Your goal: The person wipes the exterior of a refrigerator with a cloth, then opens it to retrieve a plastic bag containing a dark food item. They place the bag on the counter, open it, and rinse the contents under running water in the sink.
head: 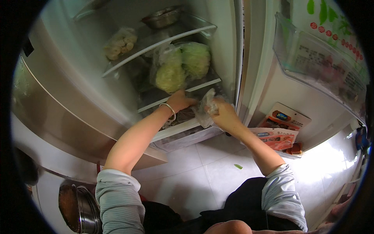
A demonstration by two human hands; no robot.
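My right hand (223, 114) grips a crumpled clear plastic bag (205, 114) at the front of the open refrigerator, over the lower drawer (175, 128). What the bag holds, if anything, cannot be made out. Just left of it, my left hand (180, 101), with a pale bangle (170, 110) at the wrist, reaches in above the drawer. Its fingers are blurred and partly hidden, so its hold is unclear. Behind it, two pale green cabbages, one nearer (170, 77) and one farther right (196, 60), sit in clear bags on a shelf.
On the upper glass shelf (163, 38) are a metal bowl (162, 18) and a bag of round pale food (121, 44). The open door (264, 84) at right carries bins with printed packets (274, 139). A green scrap (238, 166) lies on the tiled floor. Metal pots (87, 207) stand lower left.
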